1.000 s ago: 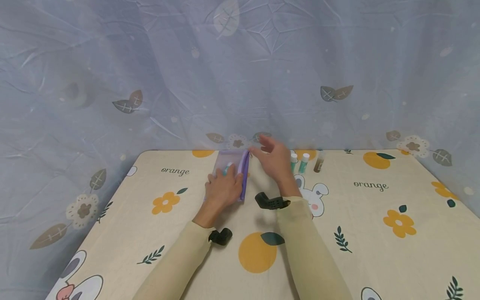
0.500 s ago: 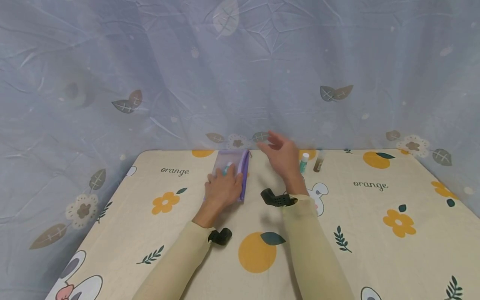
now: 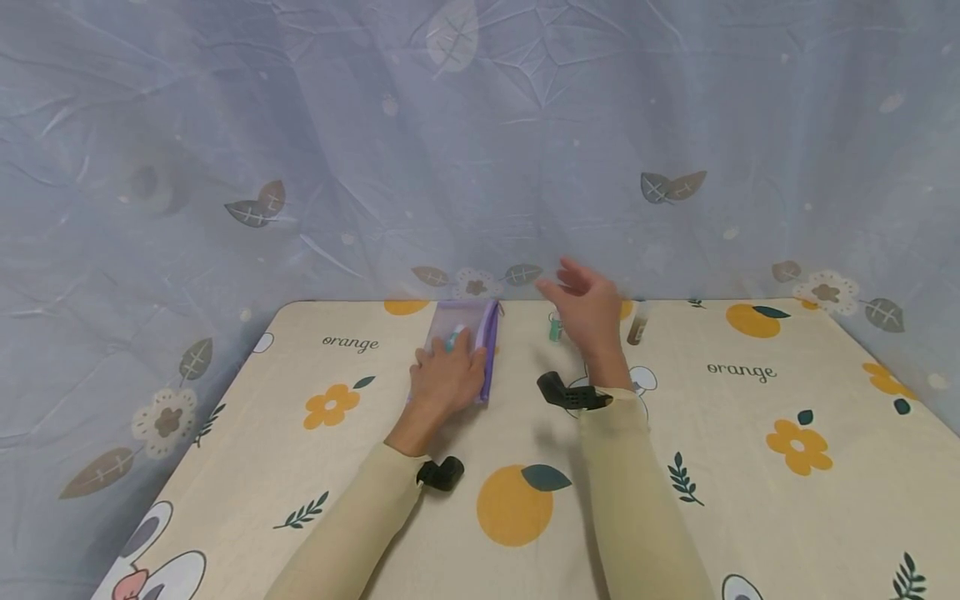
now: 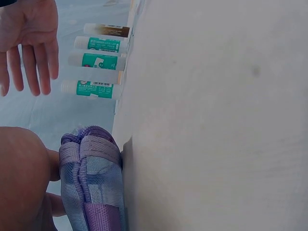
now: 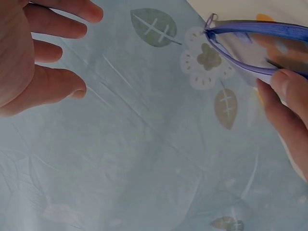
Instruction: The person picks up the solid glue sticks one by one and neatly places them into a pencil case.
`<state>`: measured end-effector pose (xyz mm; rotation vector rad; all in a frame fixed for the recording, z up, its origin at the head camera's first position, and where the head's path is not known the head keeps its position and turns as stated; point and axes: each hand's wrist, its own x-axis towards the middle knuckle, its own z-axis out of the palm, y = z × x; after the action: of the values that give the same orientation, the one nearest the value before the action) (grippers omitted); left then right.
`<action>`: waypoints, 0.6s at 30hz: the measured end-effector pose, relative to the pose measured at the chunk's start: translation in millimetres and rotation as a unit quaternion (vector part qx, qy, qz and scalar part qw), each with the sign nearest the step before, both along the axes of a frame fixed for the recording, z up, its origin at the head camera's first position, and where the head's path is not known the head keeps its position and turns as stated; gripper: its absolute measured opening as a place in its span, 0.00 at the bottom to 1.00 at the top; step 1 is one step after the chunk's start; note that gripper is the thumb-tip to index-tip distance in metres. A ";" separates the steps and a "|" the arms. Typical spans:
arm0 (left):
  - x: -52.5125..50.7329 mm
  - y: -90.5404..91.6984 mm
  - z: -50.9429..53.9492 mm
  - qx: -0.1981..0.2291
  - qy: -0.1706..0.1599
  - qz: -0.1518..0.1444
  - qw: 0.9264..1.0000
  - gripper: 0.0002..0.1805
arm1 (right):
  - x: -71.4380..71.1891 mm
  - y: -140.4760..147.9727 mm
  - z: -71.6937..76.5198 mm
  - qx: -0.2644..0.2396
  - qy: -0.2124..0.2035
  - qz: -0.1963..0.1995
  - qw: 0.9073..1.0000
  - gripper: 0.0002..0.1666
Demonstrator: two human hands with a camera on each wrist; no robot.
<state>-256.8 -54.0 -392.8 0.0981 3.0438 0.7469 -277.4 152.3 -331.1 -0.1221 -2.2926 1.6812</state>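
My left hand [image 3: 447, 377] rests with spread fingers on a purple mesh zip pouch [image 3: 491, 354]. Through the mesh a small teal-and-white item [image 3: 453, 337] shows just beyond the fingertips. In the right wrist view the pouch's purple-edged mouth [image 5: 262, 28] gapes. Raised above the table at the back, my right hand [image 3: 591, 312] holds nothing, its fingers loosely bent. Behind it in the head view, a small green-labelled tube [image 3: 555, 329] shows and others are hidden. The left wrist view has three green-labelled, pale-capped tubes [image 4: 99, 60] and a brown one [image 4: 113, 31].
The brown tube [image 3: 637, 325] stands to the right of my right hand. A printed cream cloth [image 3: 720, 450] covers the table. Right behind its far edge hangs a grey-blue patterned curtain [image 3: 480, 167].
My right hand has moved right, away from the pouch mouth and across in front of the tubes, covering different ones. The left hand and pouch have stayed in place.
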 end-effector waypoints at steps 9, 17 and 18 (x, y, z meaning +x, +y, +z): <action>0.5 -0.3 0.3 0.002 -0.003 -0.001 1.000 0.35 | 1.5 10.8 1.3 -0.036 -0.034 -0.049 0.998 0.39; 0.5 0.2 0.8 0.001 -0.004 -0.002 1.000 0.35 | 3.2 20.9 2.2 -0.035 -0.006 -0.092 0.995 0.38; 0.4 0.3 0.9 0.001 -0.004 -0.002 1.000 0.35 | 3.8 22.4 2.7 -0.036 -0.004 -0.098 0.994 0.38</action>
<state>-256.4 -53.8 -392.0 0.1011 3.0349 0.7493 -273.6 174.6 -328.4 -0.3584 -2.1462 1.6647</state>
